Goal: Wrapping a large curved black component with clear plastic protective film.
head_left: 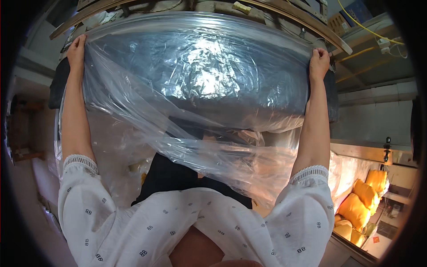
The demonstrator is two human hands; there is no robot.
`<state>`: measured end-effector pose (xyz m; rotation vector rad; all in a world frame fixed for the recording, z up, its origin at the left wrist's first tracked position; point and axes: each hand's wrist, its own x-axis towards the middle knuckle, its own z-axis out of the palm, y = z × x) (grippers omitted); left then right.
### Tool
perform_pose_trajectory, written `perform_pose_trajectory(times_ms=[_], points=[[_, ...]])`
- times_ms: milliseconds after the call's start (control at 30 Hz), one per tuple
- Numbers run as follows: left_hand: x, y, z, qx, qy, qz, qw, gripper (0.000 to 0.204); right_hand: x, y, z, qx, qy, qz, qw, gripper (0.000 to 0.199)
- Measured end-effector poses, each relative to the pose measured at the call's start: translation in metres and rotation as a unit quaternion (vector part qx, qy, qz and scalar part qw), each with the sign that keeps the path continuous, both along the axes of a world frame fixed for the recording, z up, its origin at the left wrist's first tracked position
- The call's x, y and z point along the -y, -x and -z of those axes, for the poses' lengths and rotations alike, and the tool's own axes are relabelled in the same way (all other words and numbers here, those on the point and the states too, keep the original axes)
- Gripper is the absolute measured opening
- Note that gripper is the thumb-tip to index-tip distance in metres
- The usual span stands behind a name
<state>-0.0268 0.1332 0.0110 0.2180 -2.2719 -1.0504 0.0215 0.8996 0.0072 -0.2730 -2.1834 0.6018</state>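
A wide sheet of clear plastic film (204, 155) stretches between my two hands and hangs in loose folds toward my lap. My left hand (76, 53) pinches its far left corner with the arm reaching out. At the far right, my right hand (319, 64) grips the film's edge between closed fingers. Under the film lies a broad dark blue-grey padded surface (147, 66), seen through the shiny plastic. Bright light glares off the middle of the sheet. The film's lower folds partly cover my dark trousers.
A wooden rail (307, 20) runs along the far side behind the film, with a small yellow block (241, 7) near it. Stuffed yellow bags (356, 209) lie at the lower right. A yellow cable (369, 29) leads to a white socket (383, 43) at the upper right.
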Motion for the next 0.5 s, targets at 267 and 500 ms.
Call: perform_pose_trajectory(times_ms=[267, 500], points=[[-0.019, 0.011, -0.013, 0.019, 0.067, -0.051, 0.996, 0.035, -0.004, 0.001, -0.009, 0.045, 0.048, 0.041, 0.997, 0.038], [0.005, 0.010, -0.003, 0.002, 0.019, -0.039, 0.999, 0.034, 0.006, 0.001, -0.011, 0.045, 0.100, 0.085, 0.990, 0.041]])
